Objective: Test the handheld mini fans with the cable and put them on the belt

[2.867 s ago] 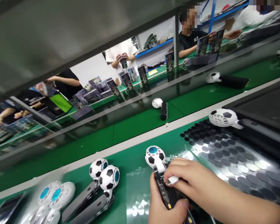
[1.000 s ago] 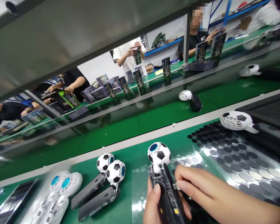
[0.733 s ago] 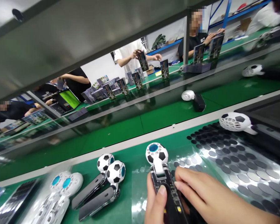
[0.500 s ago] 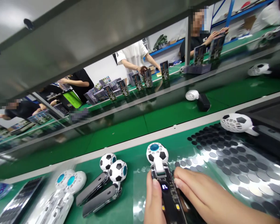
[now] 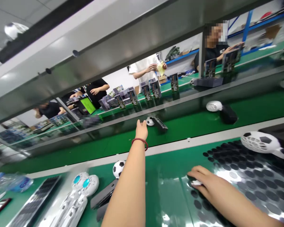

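Lying on the far green belt (image 5: 94, 146), just beside the left grip (image 5: 141, 130): one football-headed unit (image 5: 159, 123).
Left arm (image 5: 132, 186) crosses the near surface (image 5: 167, 162) and partly hides gray-handled football units (image 5: 104, 194); two white units (image 5: 91, 188) with blue faces lie left of them, another white-headed unit (image 5: 227, 113) farther right on the belt. Left arm straight, red band (image 5: 140, 139) at the wrist; cannot tell whether the fingers touch or hold the unit. Right grip (image 5: 209, 184) low, palm down, pinching a small white plug (image 5: 196, 182) by the sheet of dark discs (image 5: 251, 184). Unit head white with black patches, handle slim and dark; discs round and flat, sheet glossy, band thin.
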Tool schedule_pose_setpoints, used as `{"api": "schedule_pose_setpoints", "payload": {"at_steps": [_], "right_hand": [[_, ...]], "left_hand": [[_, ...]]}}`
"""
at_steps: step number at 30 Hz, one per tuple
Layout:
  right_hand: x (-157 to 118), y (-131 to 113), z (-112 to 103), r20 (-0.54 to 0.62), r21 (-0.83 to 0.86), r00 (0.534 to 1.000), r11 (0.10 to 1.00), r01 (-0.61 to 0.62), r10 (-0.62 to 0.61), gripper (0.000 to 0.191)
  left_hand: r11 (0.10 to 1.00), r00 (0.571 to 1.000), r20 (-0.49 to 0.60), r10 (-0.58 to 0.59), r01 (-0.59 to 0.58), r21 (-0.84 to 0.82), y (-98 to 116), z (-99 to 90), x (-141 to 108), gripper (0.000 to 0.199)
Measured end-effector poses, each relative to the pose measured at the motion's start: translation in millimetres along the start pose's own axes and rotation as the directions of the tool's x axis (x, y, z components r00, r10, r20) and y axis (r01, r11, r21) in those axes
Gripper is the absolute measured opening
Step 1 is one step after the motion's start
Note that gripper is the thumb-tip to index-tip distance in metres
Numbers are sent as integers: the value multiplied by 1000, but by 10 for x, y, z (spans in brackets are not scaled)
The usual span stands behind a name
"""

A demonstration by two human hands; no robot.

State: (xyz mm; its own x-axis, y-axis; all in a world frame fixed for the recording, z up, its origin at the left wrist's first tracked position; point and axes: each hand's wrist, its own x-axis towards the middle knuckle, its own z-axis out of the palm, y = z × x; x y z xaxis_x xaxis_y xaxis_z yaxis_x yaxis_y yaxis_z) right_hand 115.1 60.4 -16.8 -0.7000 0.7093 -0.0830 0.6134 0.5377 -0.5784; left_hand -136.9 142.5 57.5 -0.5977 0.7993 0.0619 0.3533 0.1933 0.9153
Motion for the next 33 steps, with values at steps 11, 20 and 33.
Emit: {"api": "schedule_pose_setpoints", "payload": {"at_steps": [11, 20, 33], "right_hand": [[96, 205, 111, -29, 62, 999, 997, -44, 46, 26], [-10, -19, -226, 15, 464, 1000, 886, -4, -3, 24], [-211, -395, -356, 15, 466, 1000, 885, 4, -13, 18]], "left_hand": [[517, 920, 184, -346, 23, 856, -325, -1710, -1828, 48], [939, 892, 304, -336, 291, 182, -358, -1004, -2268, 46], [800, 840, 346, -417, 520, -300, -432, 244, -2507, 81]]}}
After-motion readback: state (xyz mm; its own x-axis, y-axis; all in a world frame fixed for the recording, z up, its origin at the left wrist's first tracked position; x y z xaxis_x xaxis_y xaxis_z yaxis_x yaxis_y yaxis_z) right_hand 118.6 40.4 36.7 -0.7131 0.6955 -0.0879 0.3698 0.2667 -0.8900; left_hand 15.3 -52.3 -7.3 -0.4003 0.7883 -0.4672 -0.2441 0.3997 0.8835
